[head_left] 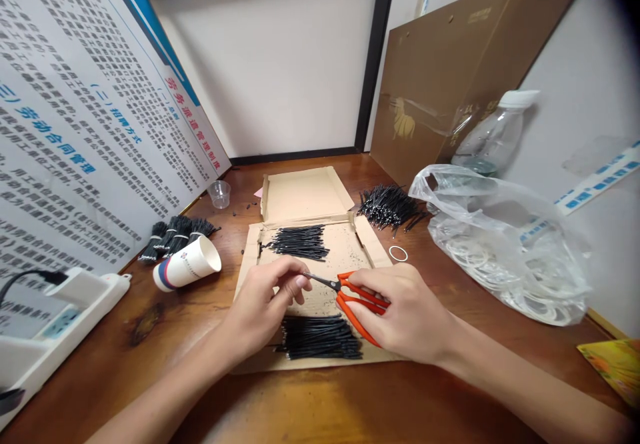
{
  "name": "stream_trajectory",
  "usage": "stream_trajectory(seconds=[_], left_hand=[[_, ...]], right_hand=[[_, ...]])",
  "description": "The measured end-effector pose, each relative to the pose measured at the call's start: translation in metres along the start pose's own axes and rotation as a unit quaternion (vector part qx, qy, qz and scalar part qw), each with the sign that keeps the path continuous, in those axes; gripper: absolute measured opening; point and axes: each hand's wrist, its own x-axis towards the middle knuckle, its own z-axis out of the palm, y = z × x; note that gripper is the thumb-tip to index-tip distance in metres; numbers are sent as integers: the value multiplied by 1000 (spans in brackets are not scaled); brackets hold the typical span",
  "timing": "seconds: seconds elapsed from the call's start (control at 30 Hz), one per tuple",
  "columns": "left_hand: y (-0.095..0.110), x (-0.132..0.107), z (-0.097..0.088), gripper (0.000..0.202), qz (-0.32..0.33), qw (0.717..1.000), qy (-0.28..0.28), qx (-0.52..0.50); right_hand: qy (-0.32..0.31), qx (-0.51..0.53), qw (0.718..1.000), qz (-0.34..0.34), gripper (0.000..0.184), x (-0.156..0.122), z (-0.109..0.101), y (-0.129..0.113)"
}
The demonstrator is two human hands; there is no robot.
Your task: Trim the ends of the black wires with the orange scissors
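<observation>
My right hand (405,311) is closed around the handles of scissors with orange grips (363,304). Their dark blades point left and reach the fingertips of my left hand (273,297). That hand is pinched, and whatever lies between its thumb and fingers is too small or hidden to name. Beneath both hands lies an opened cardboard box (345,271). Beyond my left hand, a row of short black wire-like pieces (300,242) rests on the cardboard. Another row of black pieces (323,337) lies on the near flap, just below my hands. Dark crumbs dot the cardboard between the rows.
A loose heap of black pieces (391,207) and a white ring (399,253) lie right of the box. Farther right are a plastic bag of white rings (505,257) and a bottle (493,134). Leftward are a tipped paper cup (187,264), banded bundles (175,234) and a power strip (65,324).
</observation>
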Motion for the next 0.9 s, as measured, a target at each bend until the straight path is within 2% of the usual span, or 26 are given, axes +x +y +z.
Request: stream_trajectory(seconds=[0.9], left_hand=[[1, 1, 2, 15, -7, 1000, 0, -22]], right_hand=[[-1, 1, 1000, 6, 16, 0, 4, 1]])
